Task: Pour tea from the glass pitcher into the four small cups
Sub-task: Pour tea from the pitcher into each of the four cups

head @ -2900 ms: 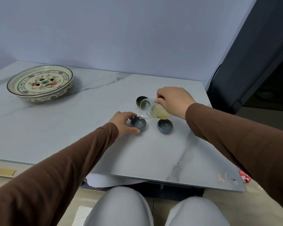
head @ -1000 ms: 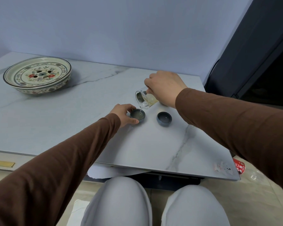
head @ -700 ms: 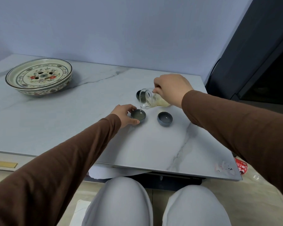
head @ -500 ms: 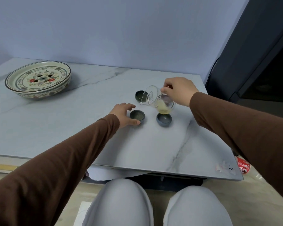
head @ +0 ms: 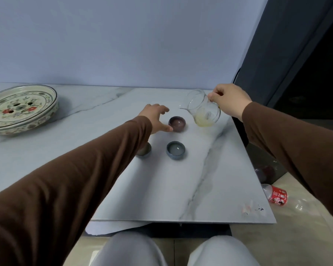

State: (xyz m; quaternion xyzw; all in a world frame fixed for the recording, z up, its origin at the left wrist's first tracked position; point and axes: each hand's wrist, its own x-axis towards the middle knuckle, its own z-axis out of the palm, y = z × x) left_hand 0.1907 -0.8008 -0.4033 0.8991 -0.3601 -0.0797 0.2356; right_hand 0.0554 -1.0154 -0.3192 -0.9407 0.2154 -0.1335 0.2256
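Note:
The glass pitcher (head: 203, 110) hangs above the marble table (head: 210, 169), tilted slightly left, with a little yellow tea in its bottom. My right hand (head: 229, 98) is shut on its handle side. My left hand (head: 156, 116) reaches over the table with fingers spread, its thumb beside a purple cup (head: 177, 122). A blue cup (head: 175, 150) holding pale liquid stands nearer to me. A greenish cup (head: 145, 149) is partly hidden under my left sleeve. I see no fourth cup.
A large flower-painted dish (head: 21, 108) sits at the table's far left. The table's right edge runs just right of the pitcher, next to a dark cabinet (head: 296, 64). A red can (head: 277, 196) lies on the floor. My knees are below the front edge.
The pitcher stopped pouring into the greenish cup, tipped back up and moved right. My left hand let go of that cup and reached farther, to the purple cup.

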